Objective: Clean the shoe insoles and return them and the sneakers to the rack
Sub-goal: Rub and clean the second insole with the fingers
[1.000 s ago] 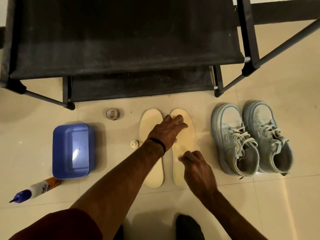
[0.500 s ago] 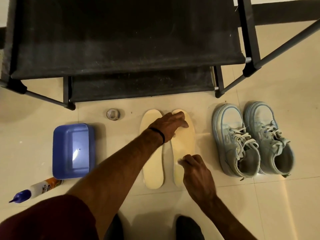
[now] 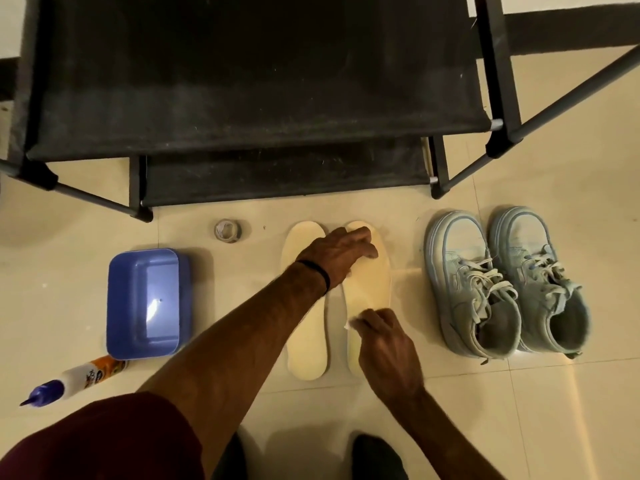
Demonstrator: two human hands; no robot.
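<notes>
Left hand (image 3: pixel 337 252) lies flat, fingers straight, pressing the toe end of the right-side insole (image 3: pixel 369 282); its forearm crosses the other insole (image 3: pixel 304 306). Right hand (image 3: pixel 384 344) pinches a small white wipe (image 3: pixel 349 323) on that right-side insole's heel half. Sneakers (image 3: pixel 505 282) sit just right of the insoles, black shoe rack (image 3: pixel 242 98) beyond — blue tub (image 3: pixel 147 303), tape roll (image 3: pixel 227 231), glue bottle (image 3: pixel 76 379) to the left.
</notes>
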